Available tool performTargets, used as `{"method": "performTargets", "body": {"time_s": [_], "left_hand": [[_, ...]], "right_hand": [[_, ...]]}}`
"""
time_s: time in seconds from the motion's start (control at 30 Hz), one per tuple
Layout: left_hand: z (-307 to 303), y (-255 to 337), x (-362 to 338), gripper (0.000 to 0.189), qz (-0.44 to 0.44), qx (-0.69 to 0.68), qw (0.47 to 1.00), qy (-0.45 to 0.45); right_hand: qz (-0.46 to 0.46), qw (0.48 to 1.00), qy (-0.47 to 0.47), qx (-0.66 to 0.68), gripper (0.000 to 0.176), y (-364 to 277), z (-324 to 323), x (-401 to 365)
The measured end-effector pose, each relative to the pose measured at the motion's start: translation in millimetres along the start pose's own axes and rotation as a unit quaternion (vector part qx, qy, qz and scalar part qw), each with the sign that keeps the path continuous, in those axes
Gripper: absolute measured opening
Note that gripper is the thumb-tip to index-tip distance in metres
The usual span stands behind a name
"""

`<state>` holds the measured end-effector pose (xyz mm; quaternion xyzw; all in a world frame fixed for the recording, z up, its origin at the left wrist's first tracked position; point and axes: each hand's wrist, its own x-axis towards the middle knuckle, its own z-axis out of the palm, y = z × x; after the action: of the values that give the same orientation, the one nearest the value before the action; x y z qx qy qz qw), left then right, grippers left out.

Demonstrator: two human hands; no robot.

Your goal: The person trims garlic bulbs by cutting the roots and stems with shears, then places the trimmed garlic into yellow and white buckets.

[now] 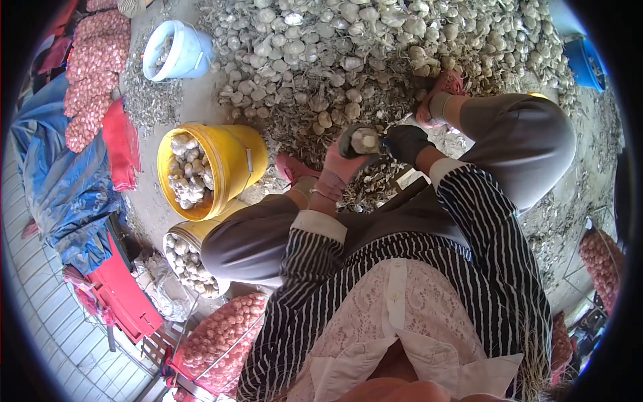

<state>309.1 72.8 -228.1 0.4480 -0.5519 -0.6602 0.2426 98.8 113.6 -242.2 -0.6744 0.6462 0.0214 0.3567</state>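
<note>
Seen from the head camera, the left hand [337, 169], in a pink glove, is closed around a garlic bulb [365, 139] held above the knees. The dark-gloved right hand [406, 143] sits just beside the bulb; its grip cannot be told. A garlic heap [375, 33] lies ahead, and a yellow bucket [231, 151] of garlic stands to the left.

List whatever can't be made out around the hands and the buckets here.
All in the head view:
Garlic bulb: its lower part is wrapped by the gloved left hand.
Right hand: too small and dark to tell whether it holds a tool.
Lower yellow bucket: partly covered by the knee.
Blue tub: cut off by the lens edge.
</note>
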Motion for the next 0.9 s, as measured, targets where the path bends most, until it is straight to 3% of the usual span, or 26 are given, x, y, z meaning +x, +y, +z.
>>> {"method": "performTargets", "body": {"time_s": [0.03, 0.07, 0.1, 0.13, 0.17, 0.2, 0.23, 0.3, 0.33, 0.47, 0.5, 0.53, 0.57, 0.6, 0.63, 0.67, 0.73, 0.77, 0.8, 0.83, 0.87, 0.9], "left_hand": [[6.3, 2.5, -1.0, 0.067, 0.057, 0.015, 0.998, -0.029], [10.3, 8.1, 0.9, 0.059, 0.041, -0.098, 0.993, -0.047], [10.5, 14.6, -0.5, 0.059, 0.046, -0.098, 0.993, -0.046], [7.4, 21.8, -5.3, 0.054, 0.002, -0.26, 0.965, -0.04], [6.0, 35.8, -7.4, 0.049, -0.042, -0.412, 0.909, -0.036], [0.2, 30.1, 2.6, 0.041, 0.037, -0.355, 0.934, -0.021], [-6.6, 24.0, 4.6, 0.041, 0.043, -0.353, 0.934, -0.023], [-14.5, 29.8, 5.5, 0.037, 0.042, -0.586, 0.808, -0.04], [-13.9, 29.8, 0.9, 0.036, 0.029, -0.604, 0.797, 0.009], [-8.5, 34.7, -7.5, 0.032, 0.008, -0.587, 0.809, -0.025], [-7.3, 25.0, -5.1, 0.029, 0.068, -0.299, 0.952, 0.009], [-6.9, 15.9, -3.3, 0.026, 0.121, 0.021, 0.992, 0.042], [-7.9, 7.8, -2.3, 0.026, 0.122, 0.02, 0.991, 0.044], [-9.4, 0.4, -1.0, 0.027, 0.095, -0.196, 0.976, 0.006], [-10.3, -2.4, -0.3, 0.028, 0.063, -0.402, 0.913, -0.032], [-11.8, -1.3, -1.9, 0.028, 0.067, -0.402, 0.913, -0.03], [-17.9, 2.1, -8.0, 0.029, 0.096, -0.138, 0.976, 0.135], [-23.6, 23.5, -9.8, 0.023, 0.115, -0.385, 0.915, 0.015], [-34.9, 48.5, -11.2, 0.018, 0.124, -0.602, 0.781, -0.108], [-53.5, 57.0, -11.8, 0.024, 0.173, -0.619, 0.759, -0.108], [-75.7, 67.8, -13.8, 0.027, 0.192, -0.675, 0.712, -0.032], [-80.8, 101.3, -28.7, 0.034, 0.207, -0.73, 0.651, -0.004]], "right_hand": [[0.003, 1.0, 0.004, 0.003, 0.021, 8.2, 13.9, 1.4], [0.043, 0.998, 0.012, 0.05, 0.021, 4.7, 12.9, -2.1], [0.079, 0.992, 0.02, 0.094, 0.022, 0.9, 10.5, -4.6], [0.075, 0.993, 0.023, 0.091, 0.022, -4.1, 8.9, -9.1], [0.076, 0.98, 0.041, 0.182, 0.027, -11.2, 8.5, -15.7], [0.076, 0.958, 0.057, 0.272, 0.033, -19.4, 9.0, -23.2], [0.075, 0.927, 0.073, 0.36, 0.038, -26.6, 8.8, -29.5], [0.067, 0.914, 0.067, 0.394, 0.04, -40.7, 4.5, -43.5], [0.064, 0.899, 0.057, 0.429, 0.042, -45.6, 3.6, -47.6], [0.002, 0.891, 0.061, 0.451, 0.038, -53.9, 14.1, -47.4], [-0.018, 0.868, 0.077, 0.491, 0.037, -52.3, 22.6, -41.1], [-0.038, 0.843, 0.093, 0.529, 0.036, -51.1, 30.9, -33.5], [-0.04, 0.843, 0.093, 0.528, 0.036, -41.5, 55.7, -18.3], [-0.074, 0.808, 0.096, 0.577, 0.032, -26.1, 89.6, 1.2], [-0.108, 0.768, 0.098, 0.624, 0.029, -17.4, 106.1, 11.6], [-0.111, 0.769, 0.096, 0.622, 0.029, -25.1, 82.9, -1.2], [0.135, 0.752, 0.025, 0.645, 0.028, -53.3, 7.6, -44.5], [0.133, 0.753, 0.024, 0.644, 0.028, -50.7, 7.6, -41.4], [0.159, 0.713, 0.059, 0.68, 0.031, -44.1, 9.1, -35.9], [0.188, 0.67, 0.092, 0.713, 0.034, -36.7, 11.6, -30.6], [0.219, 0.639, 0.08, 0.733, 0.031, -27.4, 14.4, -25.7], [0.223, 0.637, 0.078, 0.734, 0.031, -20.8, 17.1, -22.8]]}}
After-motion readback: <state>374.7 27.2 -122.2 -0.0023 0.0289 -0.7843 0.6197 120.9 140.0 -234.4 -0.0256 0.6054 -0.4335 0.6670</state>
